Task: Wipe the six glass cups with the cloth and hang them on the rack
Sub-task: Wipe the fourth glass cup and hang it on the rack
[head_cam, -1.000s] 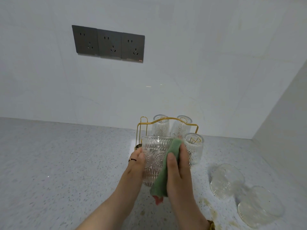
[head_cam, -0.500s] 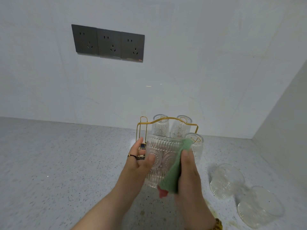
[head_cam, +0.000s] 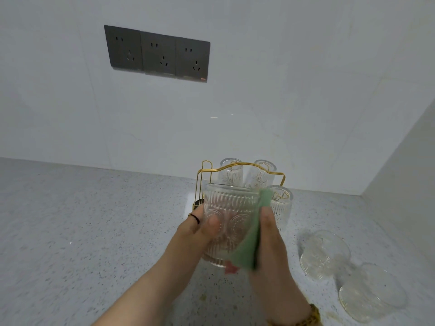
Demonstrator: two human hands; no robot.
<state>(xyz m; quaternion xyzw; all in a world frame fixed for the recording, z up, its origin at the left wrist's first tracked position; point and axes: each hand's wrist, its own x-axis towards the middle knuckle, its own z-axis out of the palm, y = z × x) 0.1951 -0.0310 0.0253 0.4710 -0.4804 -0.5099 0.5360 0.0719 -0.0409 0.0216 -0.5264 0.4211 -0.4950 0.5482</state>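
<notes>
My left hand (head_cam: pixel 197 228) grips a ribbed glass cup (head_cam: pixel 227 208), held upside down in front of me above the counter. My right hand (head_cam: pixel 270 234) presses a green cloth (head_cam: pixel 249 245) against the cup's right side, fingers curled round the cloth. Behind the cup stands a gold wire rack (head_cam: pixel 204 175) with three glass cups upside down on it: one at the back left (head_cam: pixel 231 171), one at the back right (head_cam: pixel 262 174), one at the front right (head_cam: pixel 282 203). Two more glass cups lie on the counter to the right, one nearer the rack (head_cam: pixel 323 254) and one nearer me (head_cam: pixel 372 291).
The speckled grey counter (head_cam: pixel 82 231) runs to a white tiled wall. A second wall closes the corner at the right (head_cam: pixel 400 184). A dark triple socket plate (head_cam: pixel 157 52) is on the wall above.
The cup has turned a little in my left hand, whose thumb now lies across its front. My right hand with the cloth has slid slightly along the cup's right side.
</notes>
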